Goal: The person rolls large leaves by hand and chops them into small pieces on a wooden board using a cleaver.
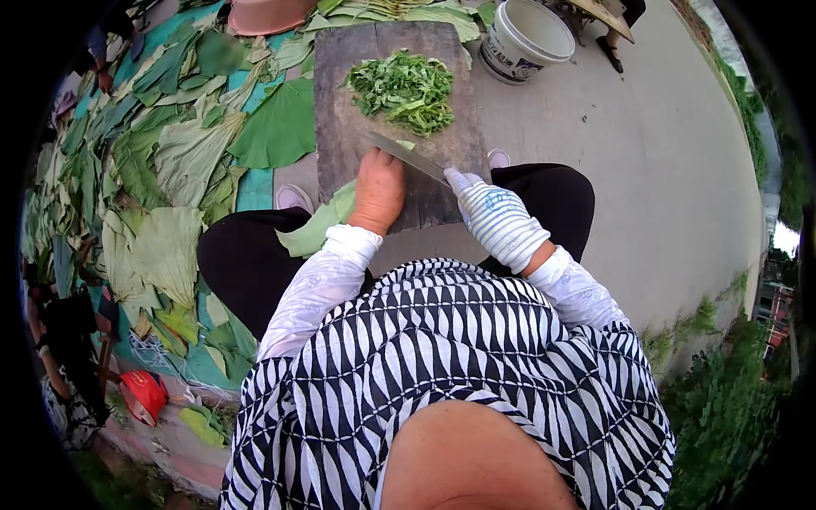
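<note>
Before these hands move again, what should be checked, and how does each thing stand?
1. Knife gripped: ok, the gloved right hand closes around its handle end.
2. Leaf held: ok, the left hand has it, one end hanging off the board.
3. Fingers away from the blade: not ok, the left fingertips are right beside it.
4. Both hands gloved: not ok, the left is bare.
5. Cut greens on the board: ok, piled beyond the knife.
6. Board steady: cannot tell, its support is hidden.
</note>
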### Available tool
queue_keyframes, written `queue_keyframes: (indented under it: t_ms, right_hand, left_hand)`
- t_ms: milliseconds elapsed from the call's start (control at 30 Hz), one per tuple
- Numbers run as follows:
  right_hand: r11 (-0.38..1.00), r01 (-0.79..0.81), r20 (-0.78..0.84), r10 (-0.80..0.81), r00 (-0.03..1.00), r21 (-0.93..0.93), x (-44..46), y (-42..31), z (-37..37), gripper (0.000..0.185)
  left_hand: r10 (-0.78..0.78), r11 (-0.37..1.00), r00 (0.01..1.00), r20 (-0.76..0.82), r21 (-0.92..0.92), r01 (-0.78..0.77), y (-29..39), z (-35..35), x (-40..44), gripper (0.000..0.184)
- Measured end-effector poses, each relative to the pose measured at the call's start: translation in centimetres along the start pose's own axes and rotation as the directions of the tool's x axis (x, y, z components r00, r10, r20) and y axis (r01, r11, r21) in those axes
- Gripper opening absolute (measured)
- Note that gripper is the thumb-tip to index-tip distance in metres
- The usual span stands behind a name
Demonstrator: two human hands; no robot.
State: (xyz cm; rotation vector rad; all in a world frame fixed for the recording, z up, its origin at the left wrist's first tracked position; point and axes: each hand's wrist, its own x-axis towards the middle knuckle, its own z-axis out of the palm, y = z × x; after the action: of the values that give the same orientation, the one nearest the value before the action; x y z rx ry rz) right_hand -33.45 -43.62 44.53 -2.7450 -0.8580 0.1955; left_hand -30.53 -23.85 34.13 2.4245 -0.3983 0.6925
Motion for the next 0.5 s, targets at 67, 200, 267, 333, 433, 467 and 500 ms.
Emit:
queue_keyframes:
  t_ms: [67, 200, 267, 333, 433, 467, 500]
  right_hand:
    - [1.0, 0.01, 0.001, -0.01, 1.0, -0.018, -0.4, 0.0, -0.5, 0.039]
    - [0.998, -0.026, 0.066, 0.022, 0.998, 0.053, -0.3, 0.0, -1.5, 0.038]
    - [1.0, -0.001, 0.049, 0.0, 0.999, 0.022, -0.2, 0.1, -1.6, 0.036]
    - [0.999, 0.036, 0.0, -0.036, 0.999, -0.005, -0.1, 0.2, -1.7, 0.035]
    - [0.998, -0.002, 0.059, -0.002, 0.998, 0.061, 0.0, 0.6, -1.9, 0.032]
    - [0.996, 0.007, 0.038, -0.01, 0.999, 0.086, 0.2, 0.9, -1.6, 0.032]
    - [0.996, 0.007, 0.04, -0.011, 0.999, 0.092, 0.3, 1.2, -1.3, 0.032]
  left_hand:
    - [0.004, 1.0, 1.0, 0.011, 0.003, -0.004, 0.2, -0.1, 0.0, 0.019]
    - [0.015, 1.0, 0.999, 0.028, 0.024, -0.015, 0.3, -0.4, 0.0, 0.016]
    - [0.001, 0.999, 0.999, 0.04, 0.05, -0.003, 0.3, -0.3, 0.0, 0.015]
    - [0.005, 0.999, 0.999, 0.048, 0.046, -0.007, 0.3, -0.4, 0.0, 0.015]
    - [0.007, 1.0, 0.999, 0.05, 0.017, -0.008, 0.5, -0.6, 0.3, 0.016]
    - [0.002, 1.0, 0.999, 0.045, -0.005, -0.002, 0.6, -0.7, 0.3, 0.016]
    - [0.0, 1.0, 0.999, 0.049, -0.002, 0.0, 0.5, -0.6, 0.3, 0.016]
